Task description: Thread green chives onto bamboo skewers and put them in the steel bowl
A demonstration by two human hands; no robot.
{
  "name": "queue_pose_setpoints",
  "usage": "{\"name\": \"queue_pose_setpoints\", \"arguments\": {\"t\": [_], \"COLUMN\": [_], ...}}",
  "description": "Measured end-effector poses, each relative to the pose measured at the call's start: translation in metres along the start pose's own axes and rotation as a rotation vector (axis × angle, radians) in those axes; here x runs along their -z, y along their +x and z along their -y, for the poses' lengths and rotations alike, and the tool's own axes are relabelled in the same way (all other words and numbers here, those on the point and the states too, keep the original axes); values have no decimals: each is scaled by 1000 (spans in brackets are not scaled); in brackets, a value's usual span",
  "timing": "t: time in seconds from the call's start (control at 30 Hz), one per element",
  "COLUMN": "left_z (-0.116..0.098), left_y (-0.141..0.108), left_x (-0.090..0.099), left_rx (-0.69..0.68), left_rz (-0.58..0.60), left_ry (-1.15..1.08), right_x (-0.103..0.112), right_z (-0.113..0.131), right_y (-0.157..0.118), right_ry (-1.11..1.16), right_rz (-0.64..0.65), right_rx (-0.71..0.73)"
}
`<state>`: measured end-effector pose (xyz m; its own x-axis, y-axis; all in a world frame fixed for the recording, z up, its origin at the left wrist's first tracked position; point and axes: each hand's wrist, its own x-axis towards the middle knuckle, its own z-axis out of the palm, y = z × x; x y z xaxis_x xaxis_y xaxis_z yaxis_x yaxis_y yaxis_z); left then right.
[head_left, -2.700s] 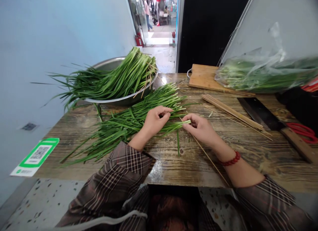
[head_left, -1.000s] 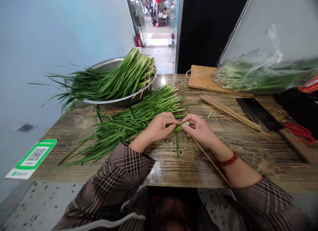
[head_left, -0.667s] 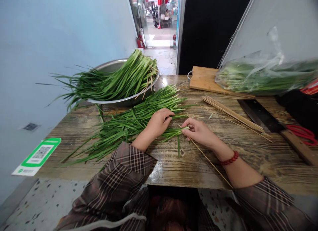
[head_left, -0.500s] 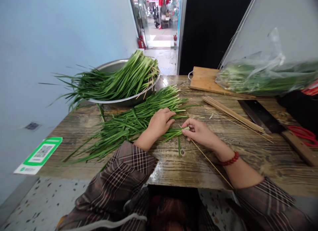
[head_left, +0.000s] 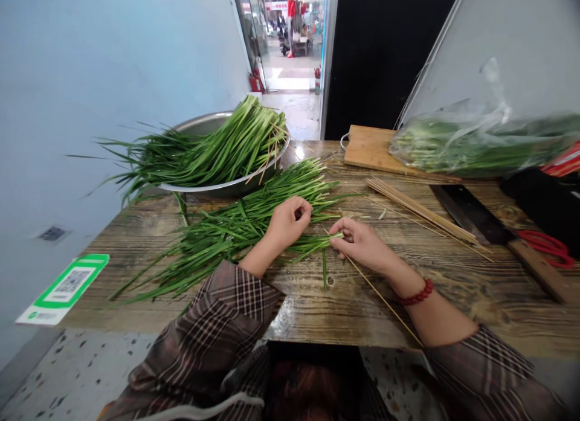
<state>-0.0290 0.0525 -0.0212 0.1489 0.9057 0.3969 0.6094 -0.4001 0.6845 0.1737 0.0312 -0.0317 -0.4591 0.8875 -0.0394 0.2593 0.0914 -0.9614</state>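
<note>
A pile of green garlic chives lies across the wooden table, pale stem ends to the right. My left hand is over the pile, thumb and fingers curled together in a pinch; whatever may be between the fingertips is too small or hidden to make out. Just to its right, my right hand pinches the pale ends of a few chives along with a thin bamboo skewer. The skewer slants from the fingers down toward the table's front edge. One short green leaf piece hangs or lies below the held stems.
Behind the pile, a metal basin holds more chives and several skewers. To the right are a bundle of skewers, a cleaver, red-handled scissors, a cutting board and a plastic bag of greens. A QR-code card is at left.
My left hand's fingers have gone from stretched over the chives to curled in a pinch, the hand slightly raised. The right hand keeps its pinch on the stems and skewer. The view shifts slightly.
</note>
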Motion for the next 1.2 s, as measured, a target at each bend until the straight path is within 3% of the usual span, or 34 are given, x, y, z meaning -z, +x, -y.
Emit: {"name": "queue_pose_setpoints", "arguments": {"t": [0.17, 0.57, 1.2], "left_z": [-4, -11, -12], "left_y": [-2, -4, -6], "left_x": [2, 3, 3], "left_rx": [149, 187, 68], "left_rz": [36, 100, 140], "left_ry": [-258, -261, -248], "right_x": [0, 0, 0], "right_z": [3, 8, 6], "right_y": [1, 0, 2], "right_ry": [20, -31, -47], "right_rz": [-116, -217, -222], "right_rx": [32, 55, 61]}}
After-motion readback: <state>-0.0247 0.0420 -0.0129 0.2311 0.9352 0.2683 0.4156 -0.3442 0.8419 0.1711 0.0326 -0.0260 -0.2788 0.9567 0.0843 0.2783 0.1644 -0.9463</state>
